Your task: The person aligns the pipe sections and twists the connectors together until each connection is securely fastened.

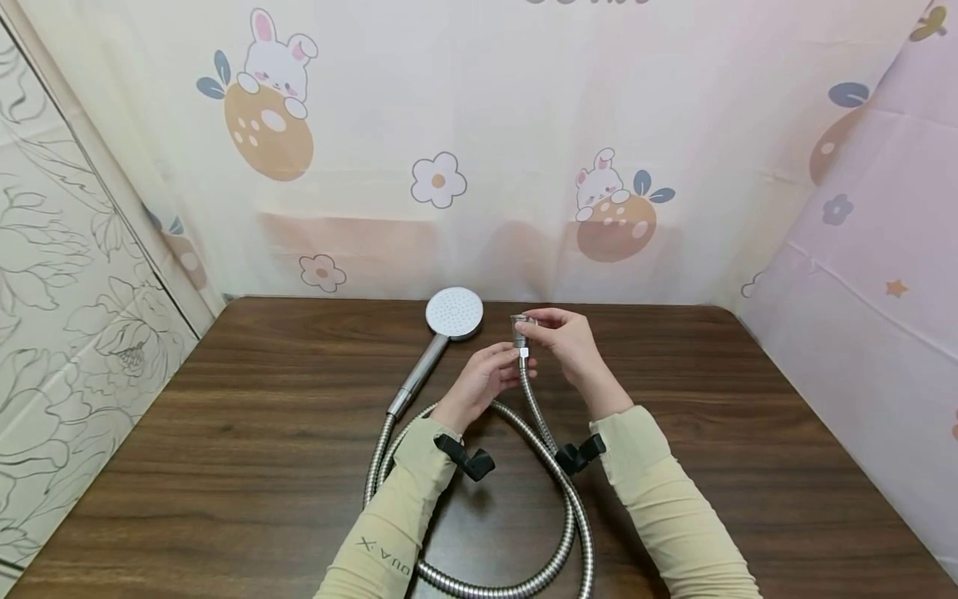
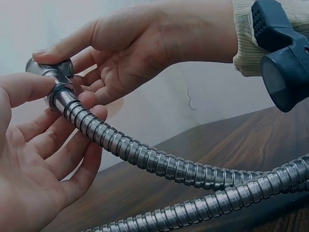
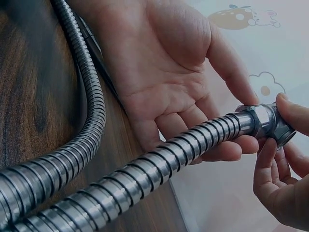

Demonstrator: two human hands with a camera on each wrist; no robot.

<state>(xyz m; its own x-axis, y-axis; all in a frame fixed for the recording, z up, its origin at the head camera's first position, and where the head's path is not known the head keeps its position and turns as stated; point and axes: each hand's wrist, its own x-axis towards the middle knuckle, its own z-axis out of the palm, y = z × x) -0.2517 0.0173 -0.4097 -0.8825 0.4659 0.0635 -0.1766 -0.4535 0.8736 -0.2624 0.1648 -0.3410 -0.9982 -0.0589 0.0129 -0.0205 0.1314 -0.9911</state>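
A metal shower hose (image 1: 532,405) rises from the table to a hex nut (image 3: 261,119) at its end, joined to a short chrome fitting with a flared mouth (image 2: 41,67). My left hand (image 1: 482,383) pinches the nut between thumb and fingers, palm turned up. From the other side my right hand (image 1: 569,343) grips the fitting with thumb and fingertips, which cover part of it. Both hands are held near the table's far edge. To their left lies a hand shower (image 1: 454,313) with a round white spray face, its grey handle (image 1: 424,366) attached to the hose's other end.
Loops of the hose (image 1: 550,574) lie on the dark wooden table (image 1: 224,466) between and under the forearms. A printed curtain (image 1: 509,108) hangs behind the table, with more patterned cloth at both sides. Each wrist wears a black camera mount (image 1: 466,457).
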